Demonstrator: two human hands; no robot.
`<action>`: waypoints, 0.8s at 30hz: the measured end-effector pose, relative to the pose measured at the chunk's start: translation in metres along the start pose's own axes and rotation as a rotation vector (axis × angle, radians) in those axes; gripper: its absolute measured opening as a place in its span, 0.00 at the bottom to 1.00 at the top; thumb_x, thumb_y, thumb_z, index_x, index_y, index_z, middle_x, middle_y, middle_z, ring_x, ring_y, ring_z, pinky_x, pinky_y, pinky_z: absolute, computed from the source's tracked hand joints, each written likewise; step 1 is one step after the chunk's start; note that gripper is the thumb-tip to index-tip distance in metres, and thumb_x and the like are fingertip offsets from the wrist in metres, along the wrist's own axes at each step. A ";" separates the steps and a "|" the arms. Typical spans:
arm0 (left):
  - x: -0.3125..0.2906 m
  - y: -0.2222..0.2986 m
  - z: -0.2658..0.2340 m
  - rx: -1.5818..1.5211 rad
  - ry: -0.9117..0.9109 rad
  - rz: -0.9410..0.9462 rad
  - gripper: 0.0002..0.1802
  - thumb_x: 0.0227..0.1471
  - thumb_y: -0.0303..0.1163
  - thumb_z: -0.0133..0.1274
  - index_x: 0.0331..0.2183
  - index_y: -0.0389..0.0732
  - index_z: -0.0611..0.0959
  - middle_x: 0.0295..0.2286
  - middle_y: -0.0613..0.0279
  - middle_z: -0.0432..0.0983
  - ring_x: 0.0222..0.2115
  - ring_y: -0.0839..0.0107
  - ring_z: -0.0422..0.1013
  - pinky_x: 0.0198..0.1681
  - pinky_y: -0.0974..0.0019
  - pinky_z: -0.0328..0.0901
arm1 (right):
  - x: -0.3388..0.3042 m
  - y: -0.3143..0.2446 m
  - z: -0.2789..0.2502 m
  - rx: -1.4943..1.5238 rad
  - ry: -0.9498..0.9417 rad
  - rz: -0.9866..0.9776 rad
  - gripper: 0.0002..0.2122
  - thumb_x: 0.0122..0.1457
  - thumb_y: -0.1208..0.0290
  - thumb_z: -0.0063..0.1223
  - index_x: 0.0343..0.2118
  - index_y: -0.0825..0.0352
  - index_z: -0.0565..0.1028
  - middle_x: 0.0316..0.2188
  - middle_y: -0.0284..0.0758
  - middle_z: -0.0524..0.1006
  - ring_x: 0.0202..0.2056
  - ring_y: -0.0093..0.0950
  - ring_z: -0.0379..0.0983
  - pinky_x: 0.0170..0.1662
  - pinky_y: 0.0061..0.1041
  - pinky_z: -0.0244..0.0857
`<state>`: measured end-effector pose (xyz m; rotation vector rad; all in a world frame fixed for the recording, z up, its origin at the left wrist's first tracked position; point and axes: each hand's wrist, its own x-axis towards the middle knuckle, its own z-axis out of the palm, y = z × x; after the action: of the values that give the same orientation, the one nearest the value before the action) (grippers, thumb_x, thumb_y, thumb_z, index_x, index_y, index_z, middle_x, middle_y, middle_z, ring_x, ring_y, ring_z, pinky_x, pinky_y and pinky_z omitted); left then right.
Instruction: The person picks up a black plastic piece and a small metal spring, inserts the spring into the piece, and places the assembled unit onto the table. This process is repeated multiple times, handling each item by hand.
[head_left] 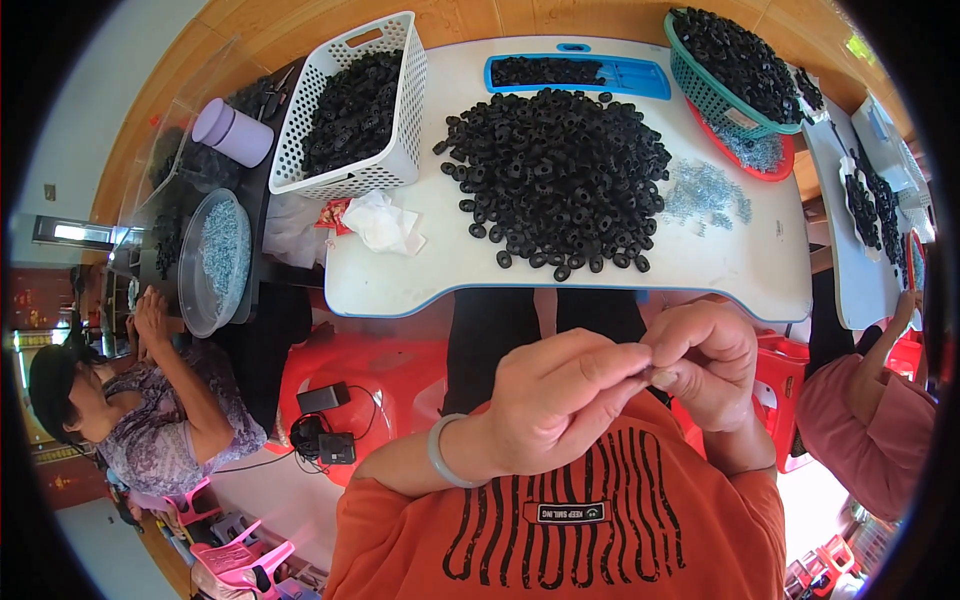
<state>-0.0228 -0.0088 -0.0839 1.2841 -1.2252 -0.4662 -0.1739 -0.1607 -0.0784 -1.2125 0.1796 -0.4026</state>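
Note:
In front of my chest, my left hand and my right hand meet fingertip to fingertip, both closed in a pinch. A small dark piece barely shows between the fingertips, mostly covered by them. Beyond my hands, a large heap of small black oval plastic parts with holes lies on the white table. To the right of that heap is a scatter of small shiny metal pieces, too small to tell their kind.
A white perforated basket and a green basket hold black parts. A blue tray, a red dish and a crumpled tissue are on the table. Co-workers sit left and right. Left stands a bowl.

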 end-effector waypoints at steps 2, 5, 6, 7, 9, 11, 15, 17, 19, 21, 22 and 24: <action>-0.003 0.001 0.000 0.021 0.019 0.000 0.18 0.51 0.16 0.65 0.46 0.31 0.84 0.34 0.52 0.84 0.30 0.63 0.80 0.33 0.68 0.74 | -0.003 0.004 0.005 -0.027 0.002 -0.025 0.06 0.66 0.82 0.59 0.43 0.71 0.74 0.37 0.36 0.80 0.37 0.20 0.77 0.44 0.19 0.71; -0.006 0.000 -0.002 0.040 0.020 -0.013 0.17 0.52 0.17 0.64 0.45 0.31 0.84 0.34 0.53 0.84 0.29 0.63 0.80 0.31 0.66 0.74 | -0.010 0.009 0.009 -0.009 0.022 -0.022 0.10 0.67 0.82 0.58 0.47 0.71 0.69 0.38 0.36 0.80 0.38 0.19 0.78 0.45 0.19 0.71; -0.008 0.000 -0.003 0.046 0.005 -0.021 0.16 0.53 0.18 0.64 0.45 0.31 0.84 0.33 0.53 0.83 0.28 0.63 0.79 0.30 0.66 0.74 | -0.010 0.011 0.009 -0.008 0.021 -0.023 0.10 0.67 0.82 0.58 0.47 0.71 0.69 0.38 0.36 0.80 0.38 0.19 0.78 0.45 0.19 0.71; -0.009 -0.002 -0.003 0.047 0.004 -0.022 0.16 0.53 0.18 0.64 0.45 0.31 0.84 0.33 0.53 0.83 0.28 0.63 0.79 0.30 0.66 0.74 | -0.009 0.012 0.007 -0.021 -0.014 -0.014 0.12 0.67 0.82 0.58 0.48 0.71 0.68 0.38 0.36 0.80 0.39 0.20 0.78 0.45 0.19 0.71; -0.013 -0.008 -0.002 0.167 0.017 0.093 0.16 0.51 0.17 0.64 0.45 0.32 0.85 0.31 0.54 0.82 0.27 0.63 0.79 0.27 0.66 0.72 | -0.011 0.017 0.005 -0.030 -0.050 -0.004 0.13 0.67 0.82 0.58 0.49 0.71 0.66 0.38 0.36 0.80 0.39 0.20 0.79 0.44 0.18 0.71; -0.017 -0.015 -0.003 0.266 0.004 0.173 0.17 0.49 0.17 0.64 0.44 0.32 0.85 0.30 0.54 0.81 0.25 0.63 0.78 0.25 0.66 0.71 | -0.013 0.024 0.003 -0.022 -0.053 0.033 0.14 0.66 0.82 0.59 0.49 0.70 0.65 0.38 0.35 0.80 0.39 0.20 0.80 0.43 0.16 0.71; -0.023 -0.029 -0.001 0.440 0.020 0.326 0.19 0.45 0.17 0.65 0.43 0.31 0.84 0.28 0.56 0.79 0.23 0.64 0.76 0.22 0.65 0.68 | -0.016 0.031 0.006 0.186 0.013 0.197 0.15 0.65 0.81 0.62 0.48 0.70 0.66 0.38 0.35 0.80 0.38 0.20 0.80 0.40 0.15 0.72; -0.023 -0.028 -0.002 0.467 0.016 0.301 0.18 0.45 0.17 0.64 0.42 0.30 0.84 0.28 0.56 0.79 0.22 0.63 0.75 0.22 0.64 0.68 | -0.015 0.035 0.008 0.273 0.072 0.262 0.16 0.65 0.79 0.63 0.49 0.70 0.66 0.38 0.35 0.81 0.38 0.19 0.81 0.38 0.15 0.72; -0.026 -0.030 -0.004 0.498 0.011 0.272 0.17 0.45 0.17 0.64 0.41 0.30 0.83 0.28 0.56 0.78 0.22 0.62 0.75 0.23 0.63 0.69 | -0.016 0.044 0.006 0.068 0.011 0.157 0.16 0.65 0.78 0.63 0.49 0.71 0.66 0.37 0.35 0.81 0.38 0.19 0.81 0.38 0.16 0.72; -0.029 -0.035 -0.007 0.500 -0.019 0.248 0.15 0.47 0.17 0.63 0.40 0.31 0.82 0.27 0.56 0.78 0.22 0.61 0.75 0.23 0.61 0.69 | -0.014 0.049 0.008 -0.135 -0.051 0.051 0.16 0.65 0.77 0.63 0.49 0.71 0.67 0.36 0.35 0.82 0.37 0.19 0.81 0.37 0.16 0.72; -0.031 -0.037 -0.008 0.503 -0.021 0.245 0.15 0.47 0.17 0.63 0.40 0.31 0.82 0.27 0.56 0.78 0.22 0.61 0.75 0.23 0.61 0.69 | -0.012 0.048 0.011 -0.268 -0.061 0.006 0.15 0.66 0.77 0.62 0.49 0.72 0.67 0.35 0.35 0.82 0.37 0.19 0.81 0.38 0.16 0.72; -0.035 -0.042 -0.009 0.441 0.025 0.229 0.14 0.49 0.16 0.61 0.39 0.31 0.80 0.27 0.55 0.77 0.21 0.59 0.75 0.23 0.61 0.69 | -0.010 0.049 0.017 -0.399 -0.072 -0.039 0.15 0.66 0.77 0.62 0.49 0.72 0.68 0.34 0.35 0.83 0.37 0.19 0.81 0.38 0.17 0.72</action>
<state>-0.0132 0.0115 -0.1345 1.4851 -1.4856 -0.0101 -0.1669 -0.1280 -0.1194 -1.6232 0.1799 -0.3665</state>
